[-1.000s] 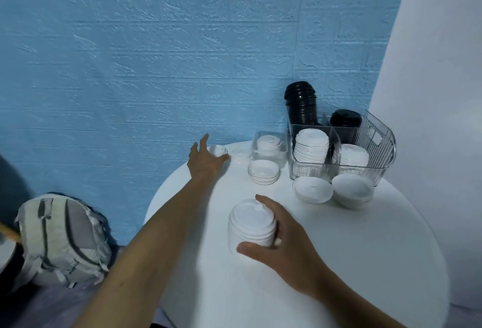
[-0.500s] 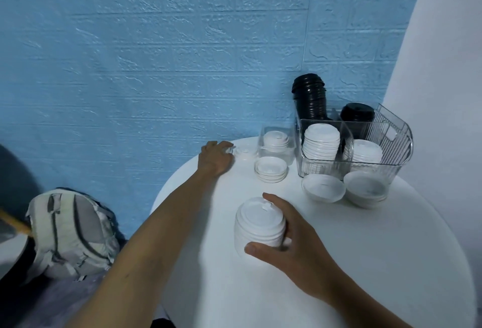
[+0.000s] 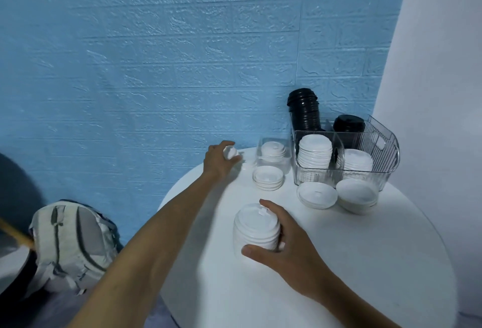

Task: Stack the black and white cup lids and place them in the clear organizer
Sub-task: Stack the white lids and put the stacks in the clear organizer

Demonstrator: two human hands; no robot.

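Since the earlier frame, a small white lid (image 3: pixel 230 152) had been gripped by the left hand (image 3: pixel 217 162); the tall white lid stack (image 3: pixel 257 228) on the tabletop (image 3: pixel 365 262) was clasped by the right hand (image 3: pixel 284 247) — toppling was risked if nudged.

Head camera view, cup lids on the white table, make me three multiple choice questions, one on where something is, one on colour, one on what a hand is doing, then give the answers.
1. Where is the tall black lid stack?
A. back left compartment of the clear organizer
B. table edge
C. on the backpack

2. What colour are the lids in the organizer's two front compartments?
A. black
B. white
C. blue

3. What is the right hand doing?
A. lying flat on the table
B. gripping the white lid stack
C. reaching into the organizer

Answers: 1 A, it rises from the organizer's rear. 2 B, both front stacks are white. 3 B, fingers and thumb curl round it.
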